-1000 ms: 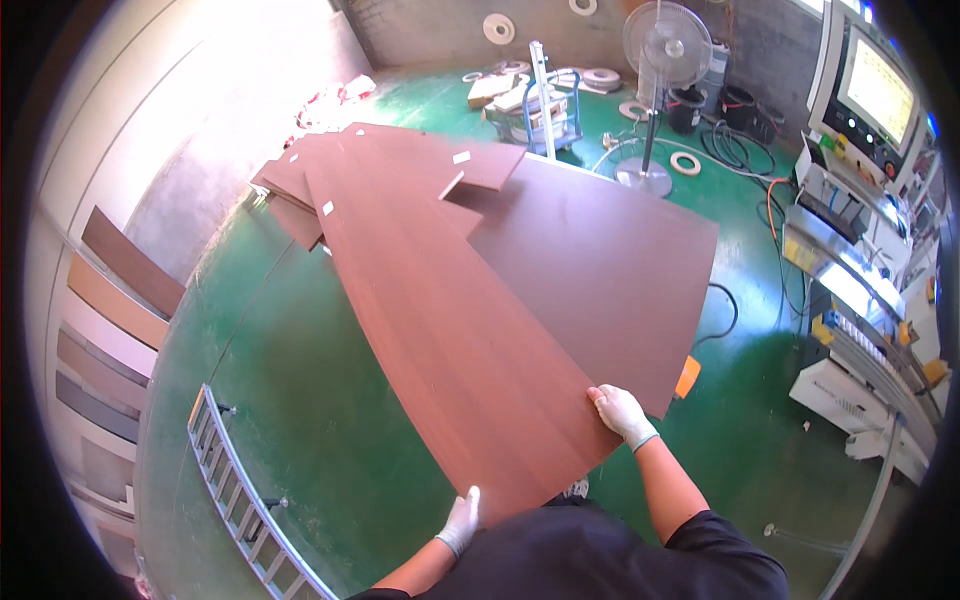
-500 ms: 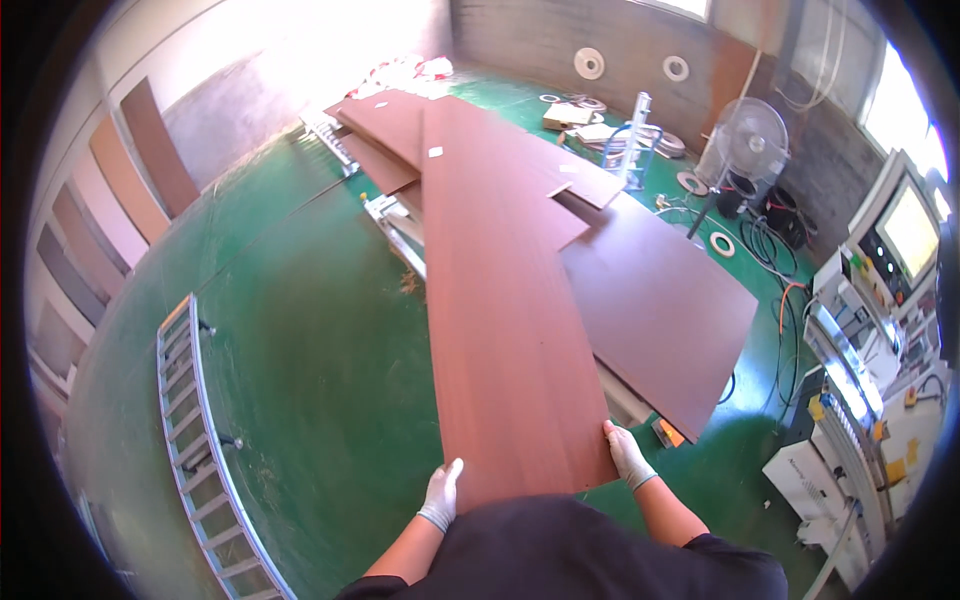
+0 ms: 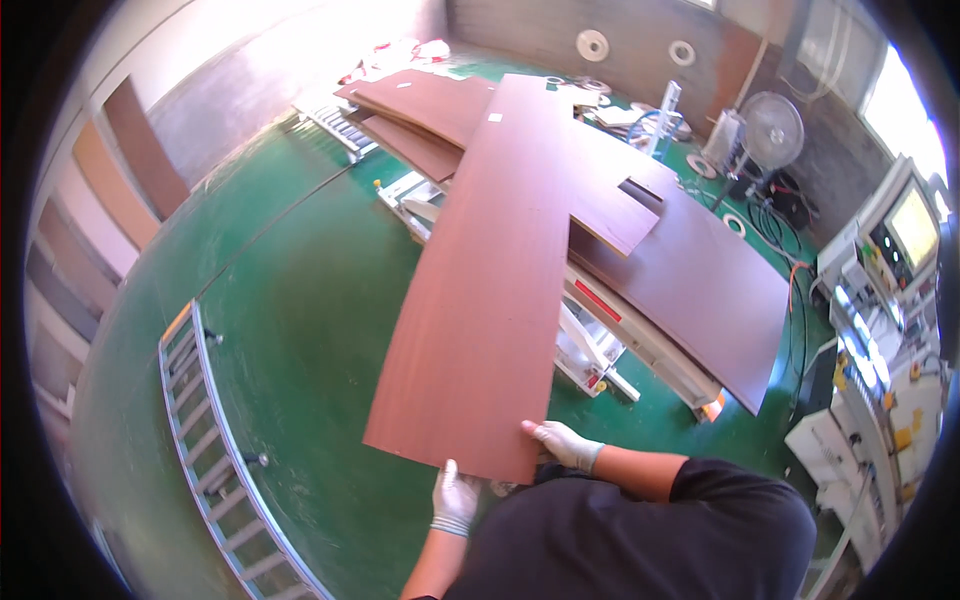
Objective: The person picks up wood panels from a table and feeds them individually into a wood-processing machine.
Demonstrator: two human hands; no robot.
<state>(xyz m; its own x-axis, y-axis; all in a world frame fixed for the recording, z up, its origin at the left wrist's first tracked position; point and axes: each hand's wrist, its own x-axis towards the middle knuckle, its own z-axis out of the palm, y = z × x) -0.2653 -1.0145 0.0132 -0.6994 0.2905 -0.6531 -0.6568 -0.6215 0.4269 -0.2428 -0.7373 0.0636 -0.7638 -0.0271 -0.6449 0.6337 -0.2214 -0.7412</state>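
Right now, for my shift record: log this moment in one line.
left hand: shut on board | right hand: shut on board | long reddish-brown board: near end held, above green floor

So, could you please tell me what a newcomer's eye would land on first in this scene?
The long reddish-brown wooden panel running up the middle, gripped at its near end by the gloved left hand and right hand. Behind it, to the right, a wide brown board lies on a white machine frame. A grey metal ladder lies on the green floor at lower left.
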